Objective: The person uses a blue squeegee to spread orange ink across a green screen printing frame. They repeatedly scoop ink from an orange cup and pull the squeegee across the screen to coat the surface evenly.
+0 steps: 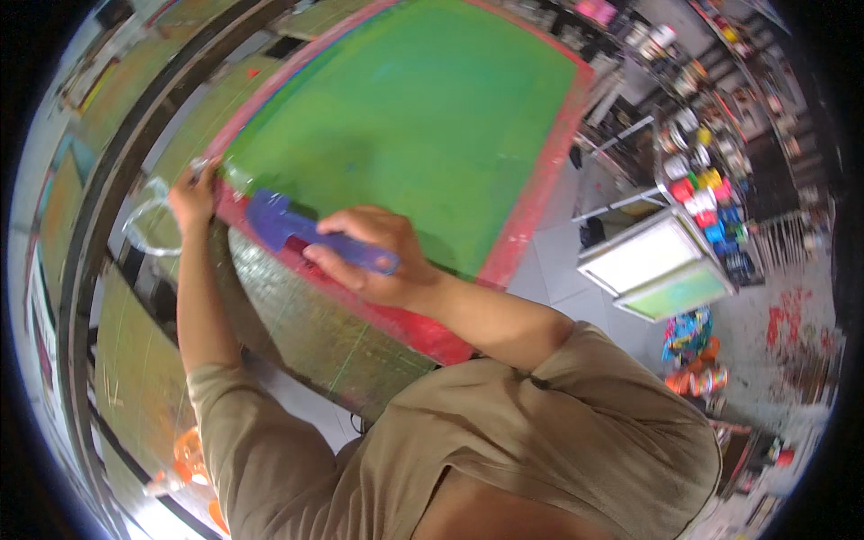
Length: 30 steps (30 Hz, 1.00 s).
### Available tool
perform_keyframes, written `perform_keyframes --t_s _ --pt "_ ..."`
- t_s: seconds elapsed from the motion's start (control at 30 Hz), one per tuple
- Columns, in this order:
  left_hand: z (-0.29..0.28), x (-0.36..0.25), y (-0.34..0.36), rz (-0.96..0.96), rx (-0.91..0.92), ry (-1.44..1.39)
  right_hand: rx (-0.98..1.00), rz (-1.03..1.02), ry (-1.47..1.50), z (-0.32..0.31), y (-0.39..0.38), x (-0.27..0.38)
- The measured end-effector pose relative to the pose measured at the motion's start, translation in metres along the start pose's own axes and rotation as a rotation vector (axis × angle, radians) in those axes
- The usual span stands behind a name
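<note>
A large green screen (pixel 405 117) with a pink-red frame (pixel 531 202) lies in front of me. My right hand (pixel 382 256) is closed around a blue-purple tool (pixel 283 220), which has a broad head and a long handle. That head rests over the frame's near left part; its exact kind is unclear. At the left corner of the frame, the fingers of my left hand (pixel 193 200) are bent in and grip the edge. A small glossy, clear patch (pixel 236 177) shows on the screen beside them.
Under the frame is a worn greenish board (pixel 333 328). A clear plastic loop (pixel 148 225) hangs left of my left hand, near a dark curved rail (pixel 112 135). To the right stand white-and-green framed panels (pixel 657 261) and shelves with several colourful containers (pixel 702 184).
</note>
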<state>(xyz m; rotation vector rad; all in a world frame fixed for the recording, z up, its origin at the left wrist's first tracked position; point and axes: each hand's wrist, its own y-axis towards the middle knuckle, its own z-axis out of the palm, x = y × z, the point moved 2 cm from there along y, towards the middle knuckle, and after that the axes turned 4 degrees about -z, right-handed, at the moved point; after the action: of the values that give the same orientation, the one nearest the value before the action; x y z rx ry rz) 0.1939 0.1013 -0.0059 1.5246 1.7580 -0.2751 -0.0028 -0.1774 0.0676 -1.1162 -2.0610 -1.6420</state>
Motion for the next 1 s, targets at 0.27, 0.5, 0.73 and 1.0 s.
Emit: perform_keyframes --t_s 0.27,0.5,0.73,1.0 --pt "0.0 -0.014 -0.003 0.012 -0.03 0.001 -0.047 -0.003 0.024 -0.005 -0.003 0.0" --pt "0.012 0.015 0.013 -0.023 -0.023 0.123 0.008 0.06 -0.009 -0.025 0.004 0.006" --pt "-0.002 0.006 0.007 -0.053 0.032 -0.006 -0.232 0.35 0.156 -0.109 -0.013 0.007" --pt "-0.018 -0.018 0.009 -0.104 0.113 0.053 -0.381 0.507 0.549 -0.178 -0.059 0.007"
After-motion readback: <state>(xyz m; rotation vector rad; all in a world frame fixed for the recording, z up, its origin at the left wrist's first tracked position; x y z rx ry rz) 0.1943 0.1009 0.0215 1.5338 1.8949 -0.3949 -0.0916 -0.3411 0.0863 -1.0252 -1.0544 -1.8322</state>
